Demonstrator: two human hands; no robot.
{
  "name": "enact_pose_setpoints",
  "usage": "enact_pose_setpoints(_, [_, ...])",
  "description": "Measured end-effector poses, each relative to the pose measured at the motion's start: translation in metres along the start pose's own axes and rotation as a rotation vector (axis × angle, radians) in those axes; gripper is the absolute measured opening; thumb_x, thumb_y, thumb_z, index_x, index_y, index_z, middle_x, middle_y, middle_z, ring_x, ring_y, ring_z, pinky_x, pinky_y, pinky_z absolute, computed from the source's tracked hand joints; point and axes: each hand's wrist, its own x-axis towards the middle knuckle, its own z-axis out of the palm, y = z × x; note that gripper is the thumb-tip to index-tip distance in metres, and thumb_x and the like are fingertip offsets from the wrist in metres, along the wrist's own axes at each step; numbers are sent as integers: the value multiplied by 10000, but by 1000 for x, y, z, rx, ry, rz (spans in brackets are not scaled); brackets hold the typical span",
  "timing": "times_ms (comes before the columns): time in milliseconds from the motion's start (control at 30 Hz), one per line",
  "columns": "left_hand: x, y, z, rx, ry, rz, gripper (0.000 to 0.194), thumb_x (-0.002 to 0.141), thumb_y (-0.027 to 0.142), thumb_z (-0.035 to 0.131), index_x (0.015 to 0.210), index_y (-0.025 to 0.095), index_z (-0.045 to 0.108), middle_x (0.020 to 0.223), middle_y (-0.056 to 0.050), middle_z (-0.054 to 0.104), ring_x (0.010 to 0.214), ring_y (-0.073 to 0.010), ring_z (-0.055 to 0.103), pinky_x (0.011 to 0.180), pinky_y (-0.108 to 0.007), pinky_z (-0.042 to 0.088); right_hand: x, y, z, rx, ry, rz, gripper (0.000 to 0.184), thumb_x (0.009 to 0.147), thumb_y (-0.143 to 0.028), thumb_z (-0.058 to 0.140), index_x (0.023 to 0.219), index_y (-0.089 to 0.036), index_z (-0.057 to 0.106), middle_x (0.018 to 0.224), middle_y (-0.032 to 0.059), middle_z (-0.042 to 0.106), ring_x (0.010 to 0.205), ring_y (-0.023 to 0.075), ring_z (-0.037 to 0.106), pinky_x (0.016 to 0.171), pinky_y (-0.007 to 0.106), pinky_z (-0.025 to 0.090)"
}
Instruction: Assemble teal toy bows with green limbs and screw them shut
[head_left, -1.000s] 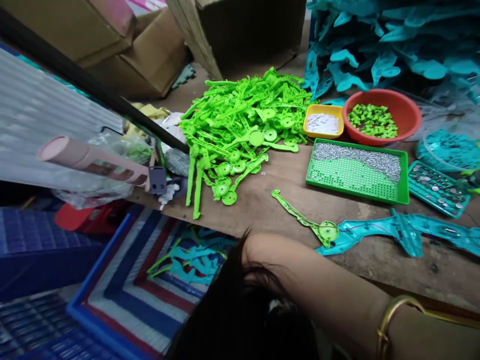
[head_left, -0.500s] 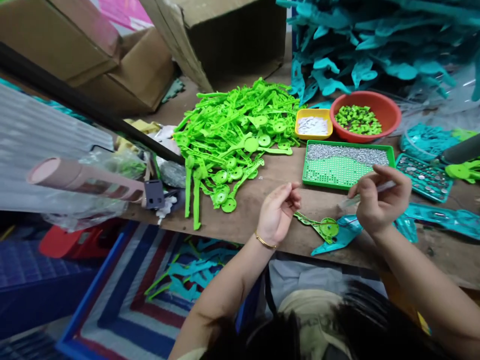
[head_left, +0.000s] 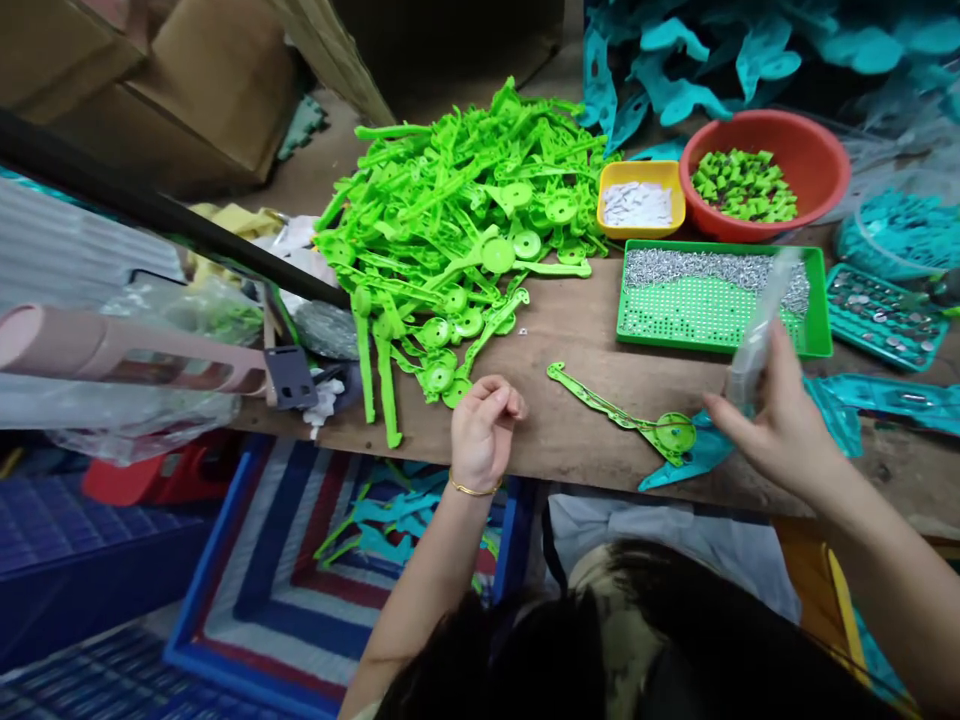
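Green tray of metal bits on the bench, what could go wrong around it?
The right hand holds a clear plastic object that overlaps the tray in this view; a bump might spill the metal bits. The tip of the teal part lies near the bench edge, so it could snag.

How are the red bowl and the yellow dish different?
The red bowl is round, but the yellow dish is squarish. The bowl looks bigger than the dish. The bowl holds green pieces; the dish holds white ones. Both are open on top.
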Motion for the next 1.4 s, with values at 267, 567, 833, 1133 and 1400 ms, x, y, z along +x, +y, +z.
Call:
enact_pose_setpoints(267, [15, -21, -13, 789, -50, 244, 130, 788, 308, 685, 816, 182, 669, 698, -19, 655, 645, -140, 596, 660, -259, 456, -17, -24, 10, -119, -82, -267, 681, 901, -342, 556, 1503, -219, 264, 929, 77, 578, 813, 218, 585, 691, 335, 520])
enact_pose_setpoints(567, [31, -30, -10, 1492, -227, 590, 336, 906, 156, 440, 1148, 195, 670, 1059, -102, 608, 1004, -229, 545, 911, -385, 428, -16, -49, 50, -309, -267, -463, 330, 942, -296, 474, 1203, -141, 604, 882, 91, 651, 813, 222, 552, 656, 328, 488])
enact_pose_setpoints(833, [31, -29, -4, 1495, -186, 588, 267, 886, 357, 584, 1051, 171, 684, 1021, -94, 586, 998, -237, 553, 909, -379, 431, -23, -47, 64, -362, -275, -462, 345, 926, -229, 491, 1244, -127, 578, 939, 121, 651, 833, 238, 536, 687, 356, 475])
enact_pose_setpoints(1133, [35, -28, -3, 1516, -155, 600, 246, 868, 383, 621, 984, 175, 687, 985, -69, 577, 956, -222, 561, 890, -359, 430, -32, -24, 36, -304, -217, -231, 454, 909, -423, 527, 1217, -91, 552, 1169, 152, 631, 1087, 285, 534, 1021, 481, 367])
enact_pose_setpoints(1400, [35, -28, -4, 1501, -139, 573, 238, 863, 386, 628, 978, 183, 676, 973, -55, 572, 947, -206, 564, 884, -354, 446, -33, -15, 43, -290, -233, -146, 347, 900, -421, 551, 1139, -175, 605, 1070, 58, 670, 1000, 224, 568, 1062, 440, 302])
